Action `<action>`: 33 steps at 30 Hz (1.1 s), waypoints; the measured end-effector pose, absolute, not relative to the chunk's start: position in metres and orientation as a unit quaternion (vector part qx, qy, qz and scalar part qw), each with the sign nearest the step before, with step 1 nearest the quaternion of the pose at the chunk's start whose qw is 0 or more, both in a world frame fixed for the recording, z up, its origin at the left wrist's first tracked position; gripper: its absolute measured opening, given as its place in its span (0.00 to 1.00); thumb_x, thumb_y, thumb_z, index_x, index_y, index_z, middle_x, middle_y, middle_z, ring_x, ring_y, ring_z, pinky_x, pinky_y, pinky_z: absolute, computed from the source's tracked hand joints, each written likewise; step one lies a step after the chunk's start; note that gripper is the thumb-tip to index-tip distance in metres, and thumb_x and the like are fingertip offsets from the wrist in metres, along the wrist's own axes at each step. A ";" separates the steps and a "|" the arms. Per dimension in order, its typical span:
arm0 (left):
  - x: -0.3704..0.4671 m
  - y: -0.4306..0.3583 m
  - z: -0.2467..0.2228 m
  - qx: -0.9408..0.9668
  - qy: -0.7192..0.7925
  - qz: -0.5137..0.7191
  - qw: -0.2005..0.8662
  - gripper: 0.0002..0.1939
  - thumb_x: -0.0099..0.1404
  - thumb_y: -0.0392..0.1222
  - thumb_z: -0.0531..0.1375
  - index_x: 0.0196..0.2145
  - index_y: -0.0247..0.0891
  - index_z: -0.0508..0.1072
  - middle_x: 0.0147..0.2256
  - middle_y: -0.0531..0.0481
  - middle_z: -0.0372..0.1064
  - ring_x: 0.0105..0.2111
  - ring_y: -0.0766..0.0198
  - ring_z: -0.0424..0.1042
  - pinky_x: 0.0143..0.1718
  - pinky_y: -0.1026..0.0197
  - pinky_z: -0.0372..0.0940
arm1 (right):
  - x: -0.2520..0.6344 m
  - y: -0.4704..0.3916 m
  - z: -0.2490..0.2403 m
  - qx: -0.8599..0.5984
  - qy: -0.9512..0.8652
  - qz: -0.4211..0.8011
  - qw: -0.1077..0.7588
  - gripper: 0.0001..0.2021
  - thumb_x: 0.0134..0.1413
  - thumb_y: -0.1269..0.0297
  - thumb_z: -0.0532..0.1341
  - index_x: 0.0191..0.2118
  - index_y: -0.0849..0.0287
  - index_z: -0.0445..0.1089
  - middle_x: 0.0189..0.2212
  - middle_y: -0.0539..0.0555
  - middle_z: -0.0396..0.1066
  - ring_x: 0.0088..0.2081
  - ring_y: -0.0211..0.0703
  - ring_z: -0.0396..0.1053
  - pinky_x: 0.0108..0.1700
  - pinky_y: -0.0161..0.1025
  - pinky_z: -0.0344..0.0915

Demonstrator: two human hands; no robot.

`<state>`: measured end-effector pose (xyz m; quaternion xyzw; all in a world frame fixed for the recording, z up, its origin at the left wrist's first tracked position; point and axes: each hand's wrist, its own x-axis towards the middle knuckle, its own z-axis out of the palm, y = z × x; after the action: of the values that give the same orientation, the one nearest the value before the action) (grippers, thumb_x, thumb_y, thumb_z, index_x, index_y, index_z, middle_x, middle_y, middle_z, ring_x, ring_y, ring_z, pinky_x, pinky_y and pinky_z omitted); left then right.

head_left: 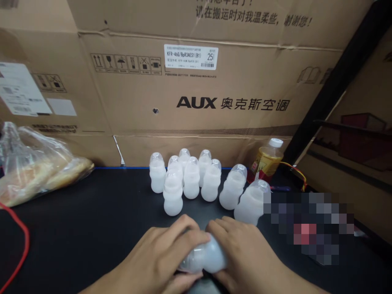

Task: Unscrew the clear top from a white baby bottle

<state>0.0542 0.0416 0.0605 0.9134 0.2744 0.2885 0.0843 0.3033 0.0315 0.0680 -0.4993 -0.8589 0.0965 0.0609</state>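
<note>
Between my two hands a small white baby bottle [214,254] lies on its side above the black table, its clear cap pointing left. My left hand [167,253] is wrapped round the cap end. My right hand [241,249] grips the rounded body end. Under the hands a pale, blurred thing [204,286] shows at the bottom edge; I cannot make out what it is. Just beyond stands a group of several similar bottles, the nearest bottle [173,194] upright with its clear cap on. A larger-looking bottle [252,204] stands near my right hand.
A large cardboard box [137,94] forms a wall behind the black table [92,228]. A plastic bag with bread [45,171] lies at left, near a red cable [23,237]. A drink bottle [266,161] stands at the back right, beside a dark post [337,77]. A blurred-out patch covers the right.
</note>
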 end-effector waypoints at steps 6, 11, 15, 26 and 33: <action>0.060 0.046 0.069 0.817 0.434 0.222 0.308 0.22 0.72 0.67 0.61 0.41 0.46 0.79 0.31 0.55 0.77 0.32 0.59 0.76 0.34 0.60 0.62 | 0.300 0.031 0.068 -0.491 -0.866 0.090 0.039 0.16 0.46 0.67 0.70 0.43 0.52 0.71 0.42 0.53 0.81 0.42 0.58 0.79 0.37 0.46 0.60; 0.062 0.044 0.073 0.760 0.458 0.167 0.430 0.33 0.77 0.70 0.51 0.29 0.40 0.73 0.24 0.54 0.72 0.27 0.62 0.76 0.34 0.62 0.65 | 0.298 0.028 0.068 -0.484 -0.873 0.058 0.021 0.16 0.48 0.68 0.71 0.44 0.52 0.72 0.42 0.54 0.81 0.42 0.60 0.80 0.35 0.47 0.59; 0.057 0.037 0.069 0.830 0.434 0.237 0.258 0.28 0.78 0.70 0.53 0.56 0.52 0.81 0.53 0.51 0.83 0.51 0.54 0.83 0.53 0.57 0.71 | 0.300 0.027 0.072 -0.502 -0.860 0.091 0.005 0.18 0.50 0.67 0.70 0.48 0.53 0.73 0.46 0.55 0.82 0.46 0.62 0.81 0.40 0.48 0.65; 0.054 0.048 0.068 0.836 0.444 0.151 0.285 0.26 0.71 0.72 0.60 0.40 0.46 0.73 0.33 0.56 0.74 0.33 0.57 0.72 0.36 0.57 0.56 | 0.301 0.027 0.072 -0.513 -0.849 0.123 0.030 0.16 0.49 0.66 0.68 0.45 0.51 0.68 0.45 0.55 0.81 0.43 0.62 0.81 0.36 0.45 0.50; 0.055 0.049 0.073 0.822 0.449 0.145 0.318 0.24 0.78 0.67 0.53 0.47 0.48 0.79 0.38 0.55 0.79 0.41 0.56 0.76 0.44 0.58 0.60 | 0.306 0.030 0.068 -0.511 -0.850 0.101 0.074 0.15 0.50 0.65 0.67 0.45 0.52 0.69 0.43 0.56 0.81 0.42 0.63 0.81 0.36 0.45 0.53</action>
<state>0.0548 0.0489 0.0730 0.8225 0.4490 0.1451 0.3176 0.3061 0.0303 0.0680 -0.5109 -0.8505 0.1006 0.0742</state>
